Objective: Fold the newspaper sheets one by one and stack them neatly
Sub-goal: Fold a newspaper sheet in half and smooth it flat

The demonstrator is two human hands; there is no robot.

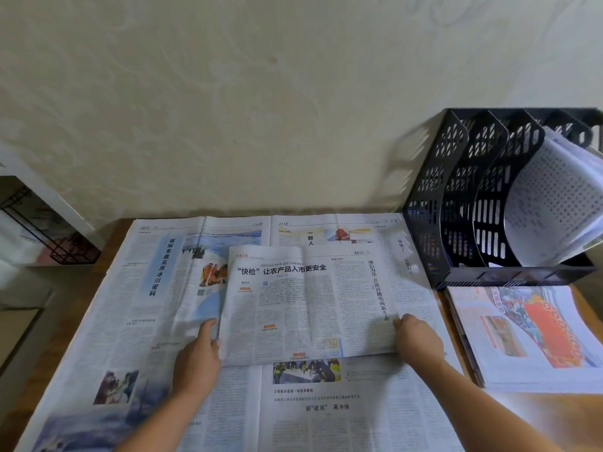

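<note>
Risk sits mostly at left: left hand (197, 352) grips the left edge of the folded newspaper sheet (308, 303), fingers tucked under it, and that sheet lies on top of the open newspaper spread (137, 321) covering the table, so a lift could drag or crease the layer beneath, or pick up two layers at once. Spread's left page carries a vertical blue headline, roughly 破解青藏高原冰川密码. Folded sheet, centre of the desk, reads “快检”让农产品入市更安全, with 财经 9 at its top right; small text is illegible. Right hand (419, 337) pinches the sheet's right edge, fingers curled on it; uneven pull between the hands would likely skew the next fold or tear the thin paper. Further right, stack of folded papers (535, 340) lies just in front of the black file rack (489, 197); careless placing could leave the pile ragged or nudge it off the desk edge.
</note>
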